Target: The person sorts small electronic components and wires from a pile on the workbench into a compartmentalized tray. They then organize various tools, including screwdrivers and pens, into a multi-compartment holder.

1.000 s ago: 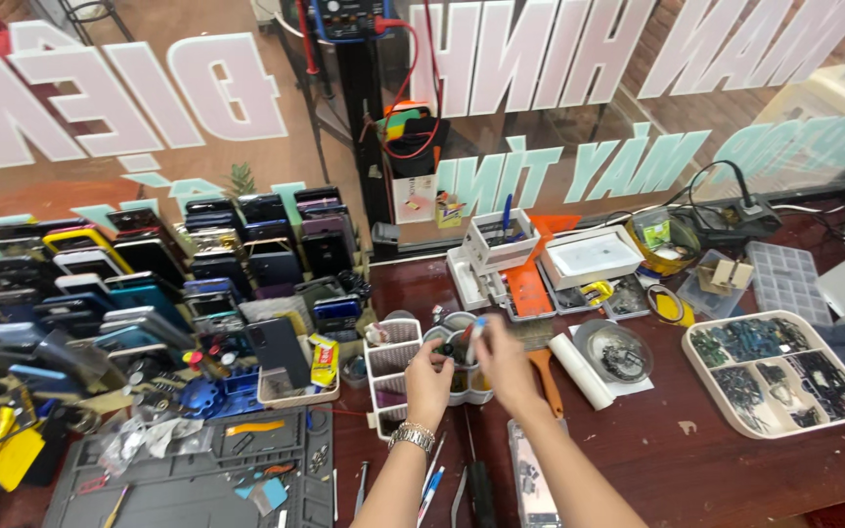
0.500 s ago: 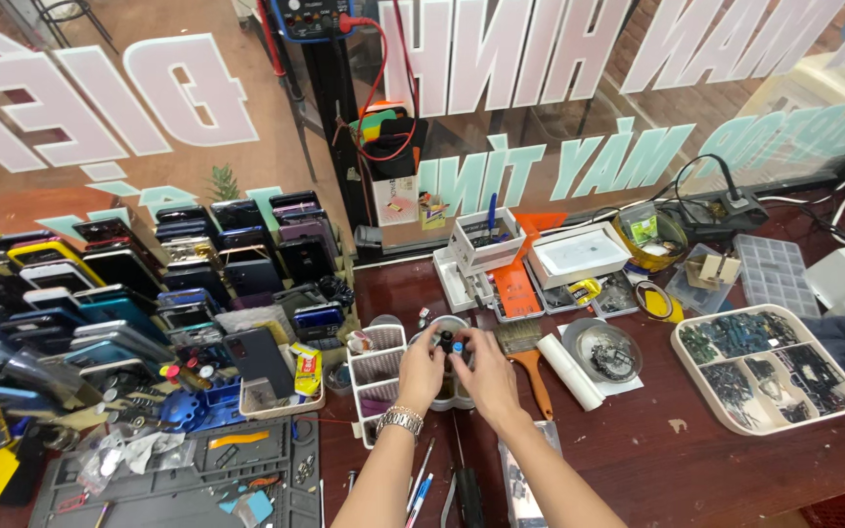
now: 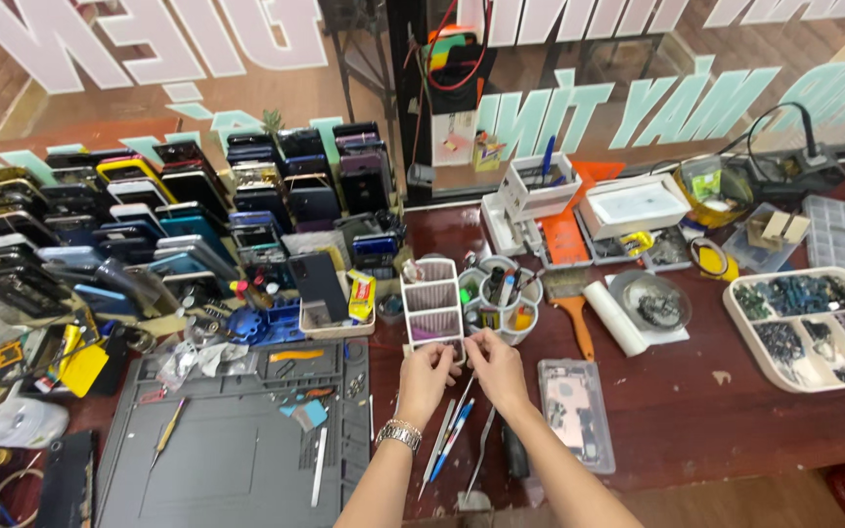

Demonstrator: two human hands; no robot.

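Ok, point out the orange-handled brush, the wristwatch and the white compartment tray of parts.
orange-handled brush (image 3: 577,323): head view, on its orange handle.
wristwatch (image 3: 400,433): head view, on the metal band.
white compartment tray (image 3: 741,327): head view, on its left rim.

Rows of phones (image 3: 178,215) are leaning at the left, a grey mat (image 3: 237,440) and parts tray (image 3: 814,323) lying on the tabletop (image 3: 696,420)

Two hands, left hand (image 3: 426,376) and right hand (image 3: 497,370), show. One brush (image 3: 571,305) lies at three o'clock of them. One gray mat (image 3: 237,440) lies at nine o'clock.

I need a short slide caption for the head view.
Both hands meet beside a white drawer organizer on a cluttered phone-repair bench.
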